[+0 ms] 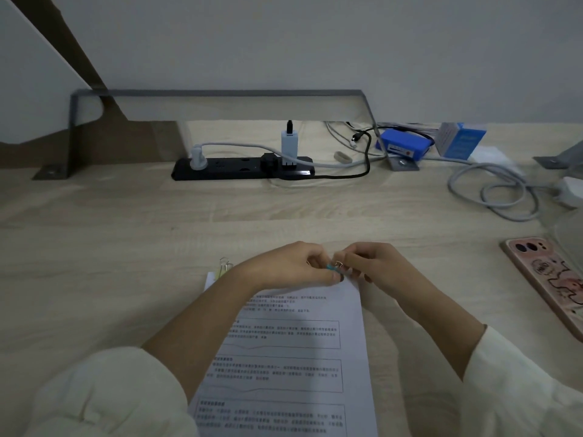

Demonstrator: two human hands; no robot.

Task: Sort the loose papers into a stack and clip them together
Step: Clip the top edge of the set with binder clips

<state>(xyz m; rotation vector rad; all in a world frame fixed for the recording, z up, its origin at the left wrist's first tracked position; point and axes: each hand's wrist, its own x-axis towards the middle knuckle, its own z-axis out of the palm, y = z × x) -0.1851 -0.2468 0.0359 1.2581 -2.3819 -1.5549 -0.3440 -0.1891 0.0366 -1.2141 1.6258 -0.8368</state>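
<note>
A stack of printed white papers (293, 348) lies on the wooden desk in front of me, running from the bottom edge up to my hands. At its top right edge sits a small teal binder clip (333, 268) with metal wire handles. My left hand (293, 268) pinches the teal clip with curled fingers. My right hand (369, 263) pinches the clip's wire handle from the right. A yellow-green binder clip (224, 269) sits at the top left corner of the papers, partly hidden by my left wrist.
A phone in a pink case (549, 282) lies on the desk (110, 247) at the right. Further back stand a black power strip (243, 168) with plugs, coiled grey cables (495, 190), a blue pack (403, 146) and a grey metal frame (220, 93).
</note>
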